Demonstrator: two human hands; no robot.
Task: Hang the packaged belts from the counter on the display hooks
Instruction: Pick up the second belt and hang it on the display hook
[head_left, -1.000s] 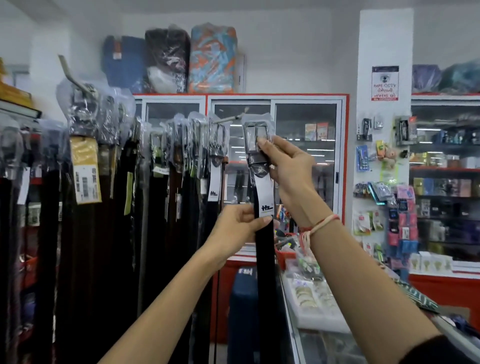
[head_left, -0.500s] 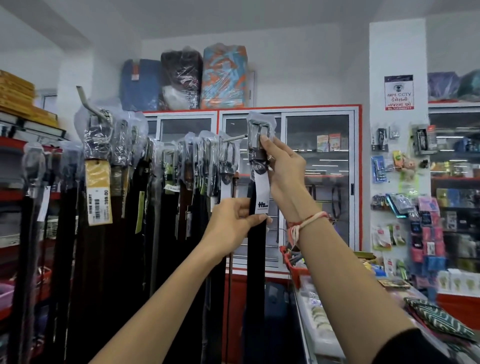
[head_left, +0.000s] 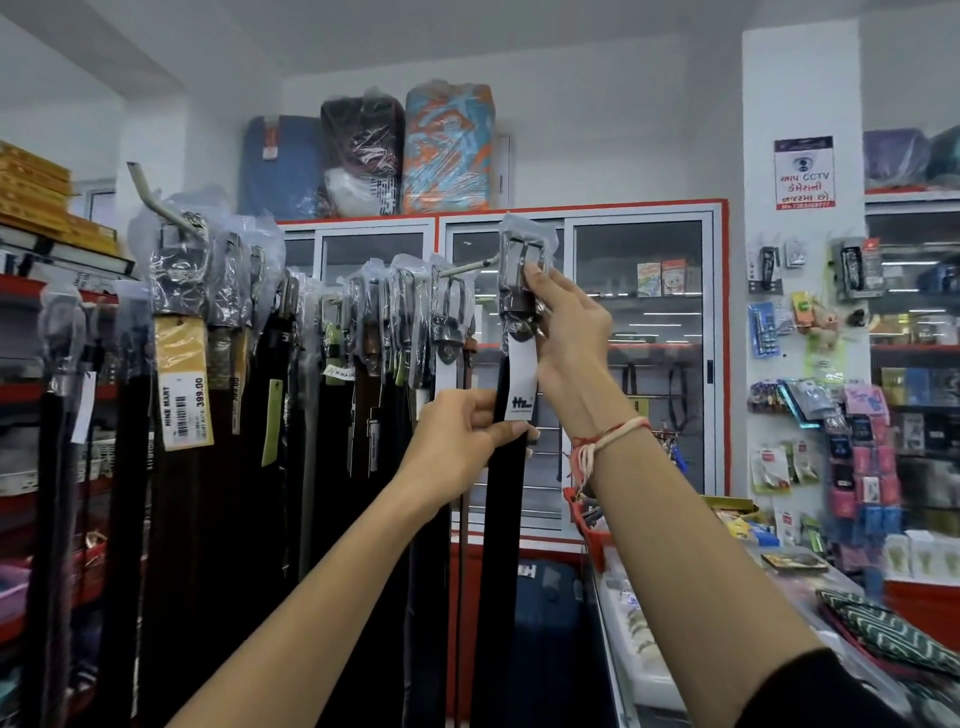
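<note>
A packaged black belt (head_left: 506, 499) hangs straight down in front of me, its metal buckle (head_left: 517, 270) wrapped in clear plastic and a white tag below it. My right hand (head_left: 563, 338) grips the buckle end, held right at the tip of a metal display hook (head_left: 465, 267). My left hand (head_left: 462, 441) pinches the strap just under the tag. Several other packaged belts (head_left: 395, 332) hang on that same hook to the left.
More belts hang on a second hook (head_left: 156, 202) further left, one with a yellow price tag (head_left: 182, 384). A glass counter (head_left: 649, 623) with goods runs at the lower right. Behind stand a red-framed glass cabinet (head_left: 639, 353) and a pillar with small hanging items (head_left: 810, 338).
The head camera has tilted, so the scene sits lower in view. Both hands keep hold of the belt, and the buckle end has come closer to the hook's tip.
</note>
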